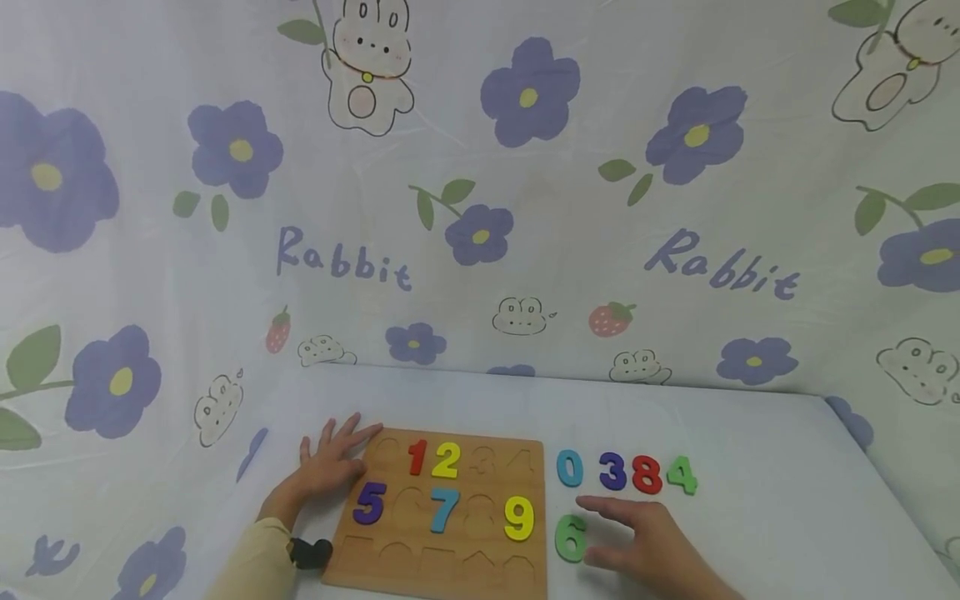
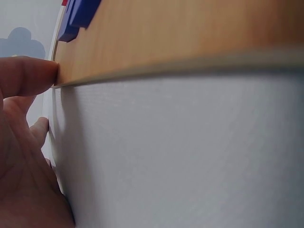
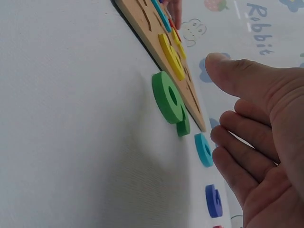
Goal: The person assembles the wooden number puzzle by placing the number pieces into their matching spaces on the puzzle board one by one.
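A wooden number puzzle board (image 1: 480,483) lies on the white table. My left hand (image 1: 330,462) rests at its upper left corner with spread fingers, and in the left wrist view the thumb (image 2: 33,76) touches the board's edge. My right hand (image 1: 645,542) hovers to the right of the board, thumb and fingers apart, nothing between them. The thumb tip is close by the green number 6 (image 1: 571,538), which lies beside the board; in the right wrist view the green 6 (image 3: 166,97) is left of the hand (image 3: 266,123).
Blue 0 (image 1: 569,468), purple 3 (image 1: 612,471), red 8 (image 1: 647,474) and green 4 (image 1: 682,475) lie in a row right of the board. On the board are red 1 (image 1: 417,457), yellow 2 (image 1: 446,460), purple 5 (image 1: 370,503), blue 7 (image 1: 443,510) and yellow 9 (image 1: 519,518).
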The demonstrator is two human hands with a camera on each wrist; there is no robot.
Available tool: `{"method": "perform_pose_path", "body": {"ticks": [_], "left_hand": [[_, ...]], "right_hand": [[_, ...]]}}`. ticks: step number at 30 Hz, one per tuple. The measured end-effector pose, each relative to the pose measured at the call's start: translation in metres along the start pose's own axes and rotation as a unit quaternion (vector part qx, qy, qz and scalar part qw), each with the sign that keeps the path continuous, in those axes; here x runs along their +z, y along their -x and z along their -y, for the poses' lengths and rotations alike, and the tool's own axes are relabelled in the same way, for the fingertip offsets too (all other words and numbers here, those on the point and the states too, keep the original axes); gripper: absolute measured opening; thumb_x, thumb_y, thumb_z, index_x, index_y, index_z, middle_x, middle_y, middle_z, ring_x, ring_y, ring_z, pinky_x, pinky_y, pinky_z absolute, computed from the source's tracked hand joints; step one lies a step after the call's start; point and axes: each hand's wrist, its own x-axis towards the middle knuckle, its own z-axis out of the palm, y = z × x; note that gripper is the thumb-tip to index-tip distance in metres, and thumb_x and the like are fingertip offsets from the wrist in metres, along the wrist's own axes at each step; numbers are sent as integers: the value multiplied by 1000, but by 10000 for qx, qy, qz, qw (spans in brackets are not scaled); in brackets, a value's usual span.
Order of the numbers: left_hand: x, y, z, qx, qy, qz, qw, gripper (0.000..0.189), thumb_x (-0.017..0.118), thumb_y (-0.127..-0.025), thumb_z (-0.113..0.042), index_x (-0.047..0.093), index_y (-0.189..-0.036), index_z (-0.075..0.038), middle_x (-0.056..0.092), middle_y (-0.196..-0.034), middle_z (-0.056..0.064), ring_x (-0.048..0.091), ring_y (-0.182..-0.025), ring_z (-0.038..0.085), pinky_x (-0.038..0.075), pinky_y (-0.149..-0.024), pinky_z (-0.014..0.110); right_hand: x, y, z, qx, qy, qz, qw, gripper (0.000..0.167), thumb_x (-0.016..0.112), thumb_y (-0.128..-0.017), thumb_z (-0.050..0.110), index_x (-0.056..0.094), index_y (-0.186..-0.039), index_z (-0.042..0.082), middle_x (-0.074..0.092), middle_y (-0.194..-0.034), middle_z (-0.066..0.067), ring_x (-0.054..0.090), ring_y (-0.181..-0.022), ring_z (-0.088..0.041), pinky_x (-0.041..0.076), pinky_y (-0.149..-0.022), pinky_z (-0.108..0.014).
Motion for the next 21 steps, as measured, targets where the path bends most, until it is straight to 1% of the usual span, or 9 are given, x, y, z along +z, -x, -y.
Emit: {"method": "perform_pose_path", "body": {"ticks": [7, 10, 13, 16, 21], "left_hand": [[0, 0, 1, 6, 39, -14, 10000, 71, 64, -94, -21, 53, -164, -29, 16, -182, 24, -10, -164, 61, -22, -119, 85], [0, -1, 0, -24, 27, 6, 10000, 71, 63, -95, -21, 53, -164, -27, 15, -182, 24, -10, -164, 61, -21, -119, 85], [0, -1, -2, -89, -19, 62, 9999, 71, 63, -95, -19, 51, -165, -26, 14, -183, 24, -11, -165, 61, -22, -119, 85], [-1, -1, -4, -93, -39, 55, 9999, 71, 63, -95, -19, 52, -165, -26, 15, -182, 25, -10, -165, 61, -21, -119, 85], [0, -1, -1, -60, -54, 22, 10000, 70, 63, -96, -20, 52, -164, -26, 15, -182, 25, -10, -165, 61, -20, -120, 85]], "right_hand": [[13, -3, -5, 130, -153, 18, 9998, 62, 95, -84, 36, 75, -142, 22, 78, -137, 3, 68, -138, -37, 57, -110, -61], [18, -4, -7, 219, -143, 26, 9997, 61, 95, -84, 36, 76, -140, 23, 79, -135, 5, 68, -137, -36, 56, -111, -60], [23, -5, -10, 268, -38, 35, 9996, 60, 96, -83, 35, 76, -139, 25, 79, -133, 6, 69, -136, -34, 56, -112, -59], [26, -7, -11, 215, 101, 42, 9997, 60, 96, -83, 32, 76, -140, 24, 79, -134, 6, 69, -135, -34, 56, -112, -60], [30, -8, -13, 133, 312, 2, 9994, 60, 95, -84, 29, 75, -140, 23, 79, -134, 6, 69, -135, -32, 55, -113, -59]]}}
